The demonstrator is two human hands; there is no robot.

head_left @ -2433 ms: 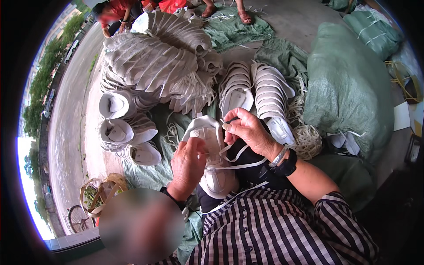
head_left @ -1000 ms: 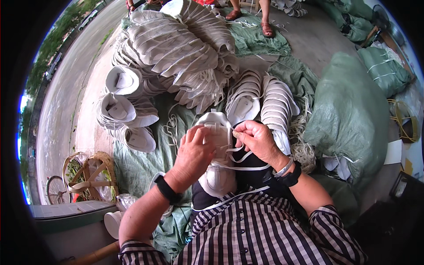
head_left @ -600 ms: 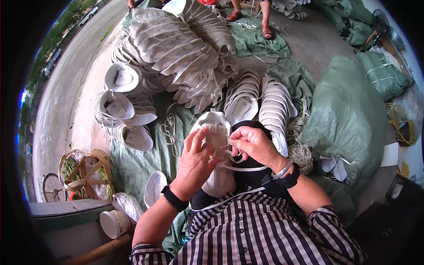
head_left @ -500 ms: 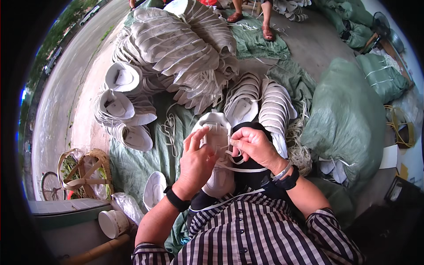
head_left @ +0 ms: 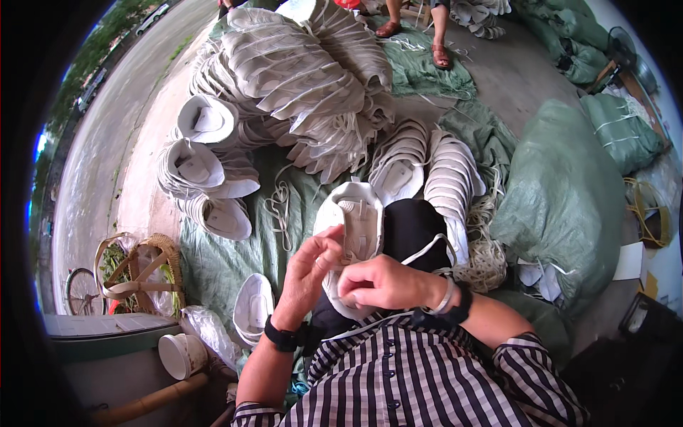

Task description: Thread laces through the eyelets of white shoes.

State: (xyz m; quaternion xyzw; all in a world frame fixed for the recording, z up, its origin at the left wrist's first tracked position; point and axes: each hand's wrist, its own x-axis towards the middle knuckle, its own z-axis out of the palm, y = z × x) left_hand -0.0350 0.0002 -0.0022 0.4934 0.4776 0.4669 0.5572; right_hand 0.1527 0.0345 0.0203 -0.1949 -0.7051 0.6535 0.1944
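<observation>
A pale grey-white shoe upper (head_left: 361, 243) lies over my dark-trousered lap, its rounded end pointing away from me. My left hand (head_left: 311, 267) is at its left edge, thumb and forefinger drawn together; whatever is between them is too small to make out. Across the near part of the upper, my right hand (head_left: 388, 283) is closed with its fingers curled under. A white shoelace (head_left: 435, 243) runs from that hand in a loop over my right knee; the gripped part is hidden behind the fingers.
Large stacks of nested shoe uppers (head_left: 299, 67) stand ahead, with shorter rows (head_left: 452, 178) nearer. A few uppers (head_left: 253, 302) lie by my left knee on green sheeting (head_left: 206, 263). Loose laces (head_left: 281, 213) lie beyond. A bulging green sack (head_left: 562, 199) is right; a basket (head_left: 167, 260) left.
My right hand has moved down and left, from beside the upper to over its near part, drawing the lace into a raised loop. My left hand has shifted slightly down toward the left edge.
</observation>
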